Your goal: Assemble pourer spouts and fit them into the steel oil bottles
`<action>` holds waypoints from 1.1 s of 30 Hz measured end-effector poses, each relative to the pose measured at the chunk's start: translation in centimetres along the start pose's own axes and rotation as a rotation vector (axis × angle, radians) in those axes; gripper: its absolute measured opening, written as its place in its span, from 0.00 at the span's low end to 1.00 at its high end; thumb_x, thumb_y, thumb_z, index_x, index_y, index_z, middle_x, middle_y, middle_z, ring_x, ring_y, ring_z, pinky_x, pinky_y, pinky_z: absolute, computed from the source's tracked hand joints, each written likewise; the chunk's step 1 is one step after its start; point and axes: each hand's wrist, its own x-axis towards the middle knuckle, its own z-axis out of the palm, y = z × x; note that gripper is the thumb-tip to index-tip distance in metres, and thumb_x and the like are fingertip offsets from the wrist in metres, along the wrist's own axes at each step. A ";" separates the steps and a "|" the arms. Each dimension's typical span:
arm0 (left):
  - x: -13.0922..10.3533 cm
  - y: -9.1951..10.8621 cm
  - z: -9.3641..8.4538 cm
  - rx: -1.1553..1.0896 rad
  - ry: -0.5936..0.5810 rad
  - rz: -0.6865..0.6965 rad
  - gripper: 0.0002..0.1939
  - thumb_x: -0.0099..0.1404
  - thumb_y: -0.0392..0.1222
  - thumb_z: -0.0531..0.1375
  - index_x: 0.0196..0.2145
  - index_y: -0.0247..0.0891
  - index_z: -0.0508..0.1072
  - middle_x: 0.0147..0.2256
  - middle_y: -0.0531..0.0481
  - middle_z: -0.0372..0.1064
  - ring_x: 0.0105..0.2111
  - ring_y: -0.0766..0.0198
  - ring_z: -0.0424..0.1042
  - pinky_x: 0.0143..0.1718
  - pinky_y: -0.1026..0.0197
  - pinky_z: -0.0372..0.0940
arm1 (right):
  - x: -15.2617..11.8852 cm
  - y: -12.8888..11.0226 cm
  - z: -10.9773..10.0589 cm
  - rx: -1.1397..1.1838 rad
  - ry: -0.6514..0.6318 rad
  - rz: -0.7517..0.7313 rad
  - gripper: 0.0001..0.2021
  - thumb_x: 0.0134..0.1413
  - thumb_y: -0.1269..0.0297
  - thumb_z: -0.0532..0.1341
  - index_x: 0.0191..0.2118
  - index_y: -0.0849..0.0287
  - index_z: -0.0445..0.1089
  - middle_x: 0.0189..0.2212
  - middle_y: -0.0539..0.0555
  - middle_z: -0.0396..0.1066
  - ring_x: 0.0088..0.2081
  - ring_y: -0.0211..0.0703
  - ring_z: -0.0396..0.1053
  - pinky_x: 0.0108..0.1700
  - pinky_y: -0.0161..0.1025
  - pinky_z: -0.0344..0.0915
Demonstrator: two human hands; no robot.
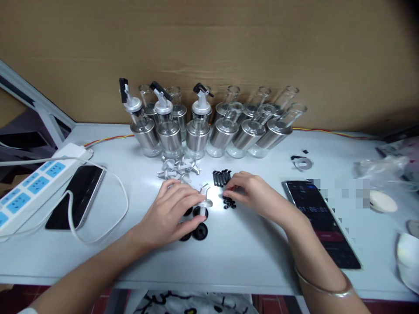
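Observation:
My left hand (176,209) is closed on a silver-grey pourer spout (205,202), held upright between thumb and fingers. Under and beside it lie several round black caps (200,231), partly hidden by the hand. My right hand (244,189) has its fingertips pinched together at a cluster of tiny black pieces (229,203); whether a piece is between them is hidden. Just behind those fingers is a row of black levers (221,178). More silver-grey spouts (179,167) lie in a loose pile beyond my left hand.
Glass-and-steel bottles (198,136) stand along the cardboard back wall, three with fitted pourers. A power strip (36,185), a white cable (126,196) and a dark phone (77,196) are at left. Another phone (322,222), a tape roll (303,163) and plastic bags (382,168) lie right.

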 end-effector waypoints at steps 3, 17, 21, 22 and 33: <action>0.1 0.0 -0.1 0.007 0.006 0.002 0.12 0.67 0.39 0.57 0.47 0.36 0.63 0.38 0.46 0.72 0.41 0.61 0.70 0.50 0.52 0.58 | -0.1 0.0 0.0 -0.016 0.029 -0.005 0.08 0.58 0.64 0.61 0.31 0.59 0.74 0.28 0.53 0.71 0.33 0.42 0.67 0.36 0.38 0.62; 0.2 0.1 -0.2 0.015 0.002 -0.002 0.11 0.66 0.39 0.58 0.46 0.36 0.64 0.38 0.46 0.72 0.41 0.61 0.71 0.51 0.52 0.57 | 0.2 0.1 0.3 -0.021 0.062 -0.062 0.04 0.53 0.65 0.65 0.30 0.59 0.76 0.26 0.53 0.71 0.30 0.41 0.68 0.34 0.36 0.63; 0.2 0.0 -0.2 0.024 0.003 0.005 0.11 0.67 0.39 0.58 0.46 0.36 0.64 0.38 0.46 0.72 0.41 0.61 0.71 0.51 0.53 0.57 | 0.3 -0.2 0.4 -0.018 0.059 -0.068 0.04 0.52 0.66 0.66 0.30 0.60 0.76 0.27 0.53 0.72 0.31 0.41 0.68 0.34 0.36 0.63; 0.2 0.0 -0.2 0.028 0.001 0.004 0.11 0.67 0.39 0.57 0.46 0.36 0.64 0.38 0.46 0.72 0.41 0.61 0.71 0.51 0.53 0.57 | 0.3 -0.2 0.5 -0.019 0.055 -0.067 0.03 0.52 0.66 0.66 0.31 0.60 0.76 0.27 0.53 0.72 0.31 0.41 0.68 0.34 0.36 0.63; 0.2 -0.1 -0.1 0.018 0.007 0.003 0.11 0.66 0.39 0.58 0.45 0.36 0.65 0.38 0.47 0.73 0.41 0.61 0.71 0.49 0.54 0.59 | 0.3 -0.1 0.9 -0.037 0.109 -0.106 0.03 0.53 0.67 0.65 0.31 0.60 0.74 0.26 0.52 0.72 0.29 0.40 0.68 0.32 0.36 0.64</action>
